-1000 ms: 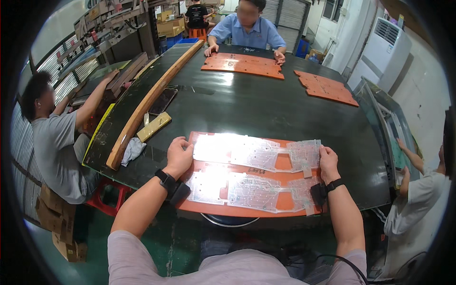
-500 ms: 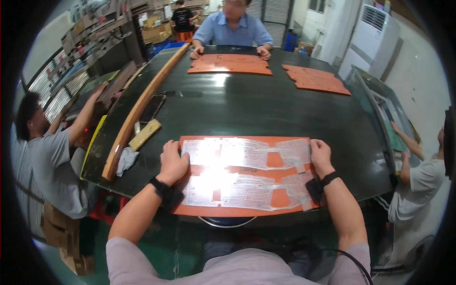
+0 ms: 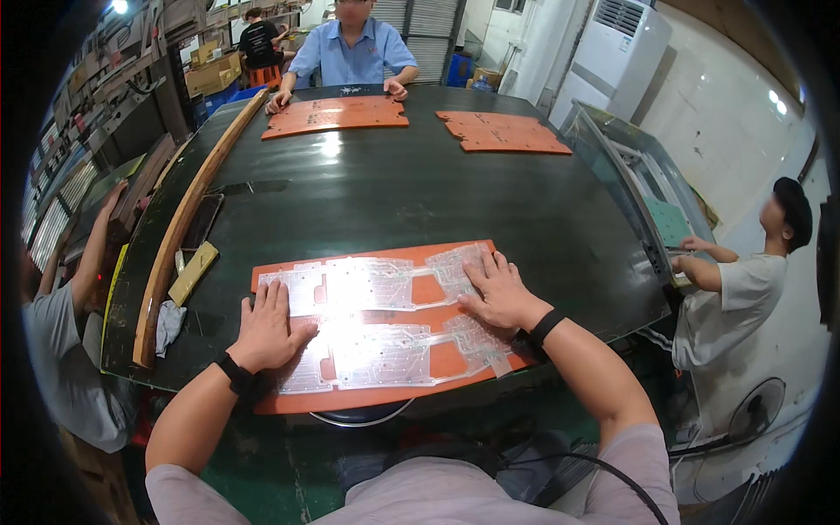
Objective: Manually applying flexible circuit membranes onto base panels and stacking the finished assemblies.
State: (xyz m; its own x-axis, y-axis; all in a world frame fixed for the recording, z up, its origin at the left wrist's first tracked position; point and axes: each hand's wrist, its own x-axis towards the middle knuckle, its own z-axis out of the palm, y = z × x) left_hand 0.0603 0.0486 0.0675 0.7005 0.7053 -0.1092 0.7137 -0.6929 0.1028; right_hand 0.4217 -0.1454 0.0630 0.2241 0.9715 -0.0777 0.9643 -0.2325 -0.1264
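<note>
An orange board [image 3: 302, 402] lies at the near edge of the dark table, tilted slightly. On it are two clear plastic sheets with printed circuit-like lines, a far sheet [image 3: 381, 293] and a near sheet [image 3: 385, 350]. Glare whitens their middle. My left hand [image 3: 269, 332] rests flat on the left part of the sheets, fingers stretched out and thumb spread. Across the right part lies my right hand [image 3: 500, 296], also flat with fingers apart, covering some of both sheets. Neither hand grips anything.
A long wooden bar [image 3: 197, 206] runs along the table's left side, near a yellowish block [image 3: 193, 273] and a white cloth [image 3: 170, 327]. Across the table [image 3: 394, 192], a person in blue [image 3: 352, 52] holds an orange board [image 3: 332, 115]. Another orange board [image 3: 507, 133] lies far right.
Both hands have moved from gripping the board's side edges to lying flat on the sheets. The board now sits at a slant. The whole view has shifted, with surroundings further left in the picture.
</note>
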